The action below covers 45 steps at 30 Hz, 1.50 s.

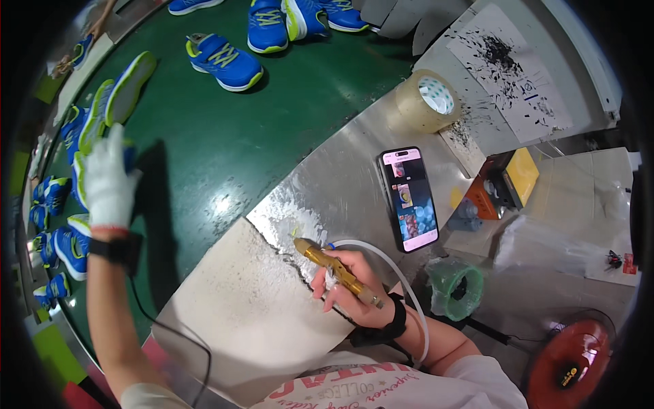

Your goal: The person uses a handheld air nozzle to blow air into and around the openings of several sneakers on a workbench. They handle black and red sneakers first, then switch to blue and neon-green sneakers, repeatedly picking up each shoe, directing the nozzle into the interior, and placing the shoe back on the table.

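Note:
My left hand (107,183) wears a white glove and reaches out over the green conveyor belt (259,129). Its fingers rest on a blue shoe with a yellow-green sole (102,112) at the belt's left side; whether they grip it is unclear. My right hand (354,283) is bare and shut on a gold-coloured pen-shaped tool (334,269) with a white hose (381,255) running from it. The tool's tip points at the worn metal plate (340,191) in front of me.
Several blue shoes (223,61) lie across the belt. A phone (409,199) with a lit screen lies on the metal plate beside a roll of clear tape (426,101). A green tape roll (455,290), an orange box (501,184) and a red round device (565,361) sit to the right.

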{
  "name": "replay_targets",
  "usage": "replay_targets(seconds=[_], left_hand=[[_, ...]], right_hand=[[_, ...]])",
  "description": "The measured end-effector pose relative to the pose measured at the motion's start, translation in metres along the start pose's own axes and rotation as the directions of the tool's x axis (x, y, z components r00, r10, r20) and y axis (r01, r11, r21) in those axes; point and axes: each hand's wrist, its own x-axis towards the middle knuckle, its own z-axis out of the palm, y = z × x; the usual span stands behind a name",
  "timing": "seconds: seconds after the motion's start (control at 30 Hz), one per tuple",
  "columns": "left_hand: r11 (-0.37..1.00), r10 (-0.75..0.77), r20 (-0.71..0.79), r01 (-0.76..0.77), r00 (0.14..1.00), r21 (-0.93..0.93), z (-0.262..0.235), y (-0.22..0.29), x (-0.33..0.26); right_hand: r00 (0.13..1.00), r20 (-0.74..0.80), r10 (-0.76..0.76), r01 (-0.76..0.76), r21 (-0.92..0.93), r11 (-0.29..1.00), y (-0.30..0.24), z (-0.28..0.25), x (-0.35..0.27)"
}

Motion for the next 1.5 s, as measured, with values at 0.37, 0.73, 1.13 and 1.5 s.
replay_targets(seconds=[0.37, 0.73, 1.13, 1.5], left_hand=[[-0.189, -0.45, 0.381, 0.33, 0.808, -0.925, -0.134, 0.055, -0.239], [-0.139, 0.003, -0.028, -0.028, 1.0, -0.99, -0.123, 0.088, -0.219], [-0.471, 0.129, 0.165, 0.206, 0.978, -0.858, -0.102, 0.102, -0.17], [-0.554, -0.065, 0.402, 0.302, 0.913, -0.776, -0.065, 0.092, -0.17]], right_hand=[[0.998, 0.045, -0.041, 0.057, -0.483, 0.874, -0.019, 0.023, -0.01], [0.921, 0.297, -0.251, 0.244, 0.06, 0.968, -0.066, 0.074, -0.06], [0.874, 0.375, -0.31, 0.351, -0.044, 0.935, -0.053, 0.039, -0.023], [0.931, 0.311, -0.193, 0.166, 0.112, 0.98, -0.025, 0.039, -0.015]])
